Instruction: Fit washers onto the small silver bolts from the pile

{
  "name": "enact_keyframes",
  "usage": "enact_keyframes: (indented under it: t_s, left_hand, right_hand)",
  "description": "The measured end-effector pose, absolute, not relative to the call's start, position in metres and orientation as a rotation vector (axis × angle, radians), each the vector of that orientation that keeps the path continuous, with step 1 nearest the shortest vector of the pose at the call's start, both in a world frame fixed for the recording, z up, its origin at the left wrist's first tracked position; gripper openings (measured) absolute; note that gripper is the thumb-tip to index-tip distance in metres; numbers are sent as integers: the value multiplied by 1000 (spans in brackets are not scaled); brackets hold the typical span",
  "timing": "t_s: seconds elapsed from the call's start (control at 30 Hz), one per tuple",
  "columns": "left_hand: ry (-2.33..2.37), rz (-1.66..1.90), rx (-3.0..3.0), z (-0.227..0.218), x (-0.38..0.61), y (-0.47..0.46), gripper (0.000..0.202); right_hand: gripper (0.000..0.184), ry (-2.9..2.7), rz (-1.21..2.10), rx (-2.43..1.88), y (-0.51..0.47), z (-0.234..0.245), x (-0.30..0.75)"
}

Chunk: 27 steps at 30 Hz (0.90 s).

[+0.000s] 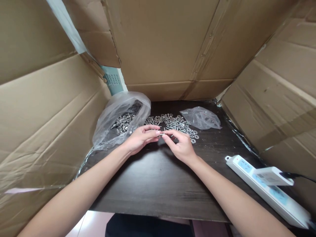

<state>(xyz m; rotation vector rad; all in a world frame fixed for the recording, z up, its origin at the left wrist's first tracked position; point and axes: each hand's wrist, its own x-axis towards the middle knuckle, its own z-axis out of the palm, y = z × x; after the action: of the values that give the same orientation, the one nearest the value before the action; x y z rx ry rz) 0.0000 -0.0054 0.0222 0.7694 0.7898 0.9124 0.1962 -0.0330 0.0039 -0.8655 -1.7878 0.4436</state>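
Observation:
My left hand point(142, 138) and my right hand point(179, 144) meet above the dark table point(153, 184), fingertips pinched together on a small metal bolt point(162, 134) held between them. Just behind the hands lies a loose pile of silver bolts, nuts and washers point(175, 123). To the left, an open clear plastic bag point(118, 121) holds more of the same metal parts. A smaller, crumpled clear bag point(201, 118) lies at the right of the pile.
Brown cardboard walls point(168, 46) close in the table on the left, back and right. A white power strip point(269, 189) with a white plug adapter point(273, 176) lies at the near right edge.

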Motion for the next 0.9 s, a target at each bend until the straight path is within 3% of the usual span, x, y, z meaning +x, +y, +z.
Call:
enact_keyframes:
  t_s: [0.13, 0.47, 0.9]
  left_hand:
    - [779, 923, 855, 22, 0, -5, 51]
    - [795, 943, 761, 19, -1, -3, 41]
    - [782, 934, 801, 19, -1, -4, 48]
  right_hand:
    - [9, -1803, 437, -868, -34, 6, 196]
    - [21, -1751, 499, -788, -33, 7, 194]
    - [14, -1702, 628, -888, -34, 5, 193]
